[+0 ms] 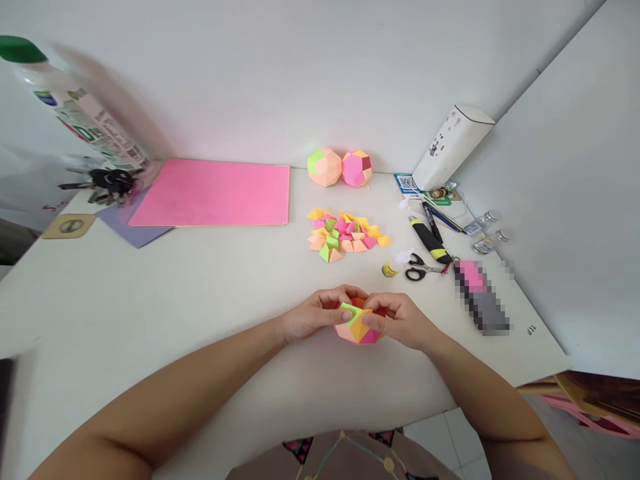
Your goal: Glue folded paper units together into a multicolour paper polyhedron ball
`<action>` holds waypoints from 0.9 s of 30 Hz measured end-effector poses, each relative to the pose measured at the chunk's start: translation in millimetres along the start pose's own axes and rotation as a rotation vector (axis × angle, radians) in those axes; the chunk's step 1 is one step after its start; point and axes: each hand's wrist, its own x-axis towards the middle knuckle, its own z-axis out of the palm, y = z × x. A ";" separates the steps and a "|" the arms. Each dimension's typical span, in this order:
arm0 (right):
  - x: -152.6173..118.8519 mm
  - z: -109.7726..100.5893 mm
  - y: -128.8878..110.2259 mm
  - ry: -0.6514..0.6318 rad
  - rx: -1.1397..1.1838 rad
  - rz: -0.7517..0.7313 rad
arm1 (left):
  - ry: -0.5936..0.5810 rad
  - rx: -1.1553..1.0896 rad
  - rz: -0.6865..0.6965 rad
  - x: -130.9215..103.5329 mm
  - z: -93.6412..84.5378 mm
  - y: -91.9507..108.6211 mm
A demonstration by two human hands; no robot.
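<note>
Two finished paper balls (340, 167) sat at the back of the white table (200, 293), touching each other, against the wall. No open containers that I could see into; nearest thing to one was a white bottle with a green cap (75, 110) at far left, blurred, contents not visible. A white boxy device (450, 147) leaned at back right.

Between the balls and my hands lay a loose pile of folded paper units (345, 235), pink, yellow, orange, green. Nothing stood between that pile and my hands. Right of the pile: a small yellow-and-white piece (389, 269), scissors (423, 268), a black-and-yellow marker (430, 239), then a pixelated pink and grey patch (480, 297) I couldn't identify. Cards with a QR code (406, 183) and small clear bits (487, 230) sat further back right. On the left, a pink sheet (213, 193) lay flat, overlapping a purple sheet (133, 223); keys (107, 183) and a tan coaster (69, 226) were beside them.

I had both hands at the near middle of the table. Left hand (313, 315) was curled, fingers wrapped over the left and top of the part-built paper ball (357, 323). Right hand (400, 321) was curled too, pinching its right side, thumb on a face. Ball held between both hands, just above or resting on the table; couldn't tell which. Green, yellow, orange and pink faces showed.
</note>
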 end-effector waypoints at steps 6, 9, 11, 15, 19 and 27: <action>0.6 2.5 -1.1 0.020 -0.037 -0.020 | 0.001 0.056 0.012 -0.6 -1.9 -2.6; 1.1 2.7 -1.0 0.021 -0.022 -0.025 | -0.007 0.085 0.017 -0.1 -3.4 -2.8; 1.4 2.5 -0.8 0.014 -0.013 -0.027 | -0.006 0.104 0.019 0.2 -3.2 -2.5; 1.3 2.4 0.4 -0.002 -0.023 -0.028 | 0.009 0.129 0.021 0.5 -0.7 -1.7; 1.3 2.6 3.2 -0.005 -0.050 -0.066 | 0.012 0.116 0.019 0.4 0.0 -1.2; 1.6 3.7 8.0 -0.001 -0.021 -0.113 | 0.013 0.127 0.010 1.3 -1.7 -2.2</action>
